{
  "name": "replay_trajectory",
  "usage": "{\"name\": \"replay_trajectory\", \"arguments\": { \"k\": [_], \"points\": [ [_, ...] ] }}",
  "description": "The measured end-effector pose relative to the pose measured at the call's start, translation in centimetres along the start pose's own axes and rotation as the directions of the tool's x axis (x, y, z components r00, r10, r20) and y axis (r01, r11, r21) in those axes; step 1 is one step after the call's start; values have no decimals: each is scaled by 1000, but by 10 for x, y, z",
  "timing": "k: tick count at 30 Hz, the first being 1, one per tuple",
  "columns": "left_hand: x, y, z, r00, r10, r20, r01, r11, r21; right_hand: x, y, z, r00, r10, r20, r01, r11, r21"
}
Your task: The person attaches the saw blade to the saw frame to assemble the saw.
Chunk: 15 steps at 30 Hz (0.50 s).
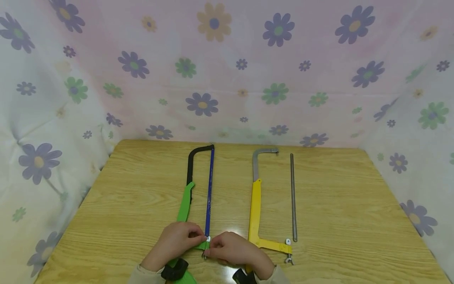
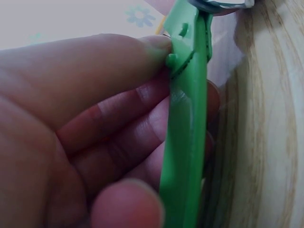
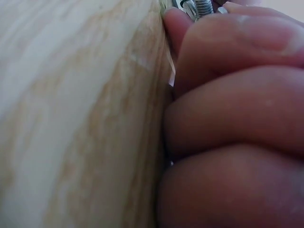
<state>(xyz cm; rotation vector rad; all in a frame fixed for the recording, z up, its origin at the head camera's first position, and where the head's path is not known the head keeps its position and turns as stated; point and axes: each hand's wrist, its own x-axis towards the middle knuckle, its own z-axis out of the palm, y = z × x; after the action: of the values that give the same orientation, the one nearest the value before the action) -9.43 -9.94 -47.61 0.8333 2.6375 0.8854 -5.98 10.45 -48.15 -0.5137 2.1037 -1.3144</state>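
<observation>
A hacksaw with a green rear frame (image 1: 183,203) and black front bow lies on the table, its blue blade (image 1: 209,193) spanning from the bow's tip to the near end. My left hand (image 1: 177,240) holds the green frame's near arm (image 2: 185,128), thumb on one side and fingers on the other. At the blade's near end, my right hand (image 1: 234,248) pinches the wing nut (image 1: 204,255) with thumb and index finger. Beside these fingers, the right wrist view shows a threaded screw (image 3: 204,7); the other fingers curl against the tabletop. The hands partly hide the blade mount.
A second hacksaw, yellow (image 1: 254,213) with a grey bow, lies to the right with no blade fitted. Its wing nut (image 1: 289,260) points toward me. Farther right is a long thin grey bar (image 1: 293,197). Flowered cloth (image 1: 227,79) surrounds the wooden table (image 1: 340,205).
</observation>
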Motion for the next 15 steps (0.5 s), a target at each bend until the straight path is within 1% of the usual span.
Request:
{"name": "replay_trajectory", "arguments": {
  "k": [6, 12, 15],
  "points": [
    [-1, 0, 1, 1000, -2, -2, 2, 1000, 0, 0, -2, 1, 1000, 1, -5, -1, 1000, -14],
    [-1, 0, 0, 1000, -1, -15, 1, 1000, 6, 0, -4, 1, 999, -1, -39, 0, 999, -41],
    [0, 0, 0, 1000, -3, -17, 3, 1000, 6, 0, -4, 1, 999, 12, -45, -14, 999, -38]
  ]
}}
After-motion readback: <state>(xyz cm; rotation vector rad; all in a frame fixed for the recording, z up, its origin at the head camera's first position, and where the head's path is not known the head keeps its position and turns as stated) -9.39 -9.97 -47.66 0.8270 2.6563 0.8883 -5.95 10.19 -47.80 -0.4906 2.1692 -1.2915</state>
